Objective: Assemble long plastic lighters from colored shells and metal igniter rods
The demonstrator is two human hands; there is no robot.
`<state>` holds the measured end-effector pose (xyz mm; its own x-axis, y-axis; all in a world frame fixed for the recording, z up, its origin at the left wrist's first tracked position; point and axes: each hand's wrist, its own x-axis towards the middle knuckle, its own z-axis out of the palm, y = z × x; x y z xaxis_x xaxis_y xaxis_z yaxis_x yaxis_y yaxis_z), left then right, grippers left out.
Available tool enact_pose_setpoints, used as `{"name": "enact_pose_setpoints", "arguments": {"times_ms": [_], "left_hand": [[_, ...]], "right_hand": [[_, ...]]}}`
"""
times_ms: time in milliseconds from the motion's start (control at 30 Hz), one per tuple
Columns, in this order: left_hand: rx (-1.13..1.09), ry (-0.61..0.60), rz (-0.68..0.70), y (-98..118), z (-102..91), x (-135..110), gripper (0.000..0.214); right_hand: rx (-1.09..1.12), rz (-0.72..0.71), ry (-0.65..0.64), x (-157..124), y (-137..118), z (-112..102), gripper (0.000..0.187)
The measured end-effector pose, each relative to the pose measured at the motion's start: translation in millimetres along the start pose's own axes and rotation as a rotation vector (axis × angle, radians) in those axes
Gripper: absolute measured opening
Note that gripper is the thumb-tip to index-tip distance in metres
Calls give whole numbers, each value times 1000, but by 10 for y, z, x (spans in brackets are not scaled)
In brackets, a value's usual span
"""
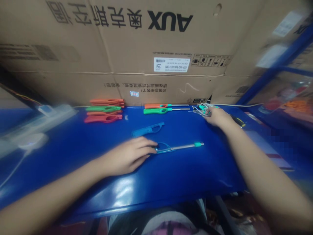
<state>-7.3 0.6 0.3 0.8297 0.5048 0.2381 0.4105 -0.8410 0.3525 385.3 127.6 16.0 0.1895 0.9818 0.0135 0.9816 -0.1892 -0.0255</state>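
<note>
My left hand (133, 155) is closed over the handle end of a blue stick lighter (164, 149). From that handle a thin metal tube points right, with a teal piece near its tip. A separate blue handle shell (148, 129) lies on the table just beyond this hand. At the back right, my right hand (215, 116) reaches down into a small pile of teal parts with thin wires (202, 108). Its fingertips are closed among the parts, and what they pinch is hidden.
Orange, green and red handle shells (104, 118) are stacked at the back left. Assembled green (156, 111) and orange (156, 106) stick lighters lie at the back middle. A cardboard sheet (127, 52) stands behind the blue table (186, 176). A white power strip (58, 114) is at left.
</note>
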Motion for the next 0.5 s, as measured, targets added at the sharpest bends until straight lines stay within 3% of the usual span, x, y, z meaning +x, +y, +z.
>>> {"name": "enact_pose_setpoints", "arguments": {"times_ms": [300,500], "left_hand": [[10,51,23,4,-15,5,31],[2,35,6,9,-8,1,32]], "right_hand": [[14,71,122,69,168,-5,35],[56,37,129,111,188,37,28]]}}
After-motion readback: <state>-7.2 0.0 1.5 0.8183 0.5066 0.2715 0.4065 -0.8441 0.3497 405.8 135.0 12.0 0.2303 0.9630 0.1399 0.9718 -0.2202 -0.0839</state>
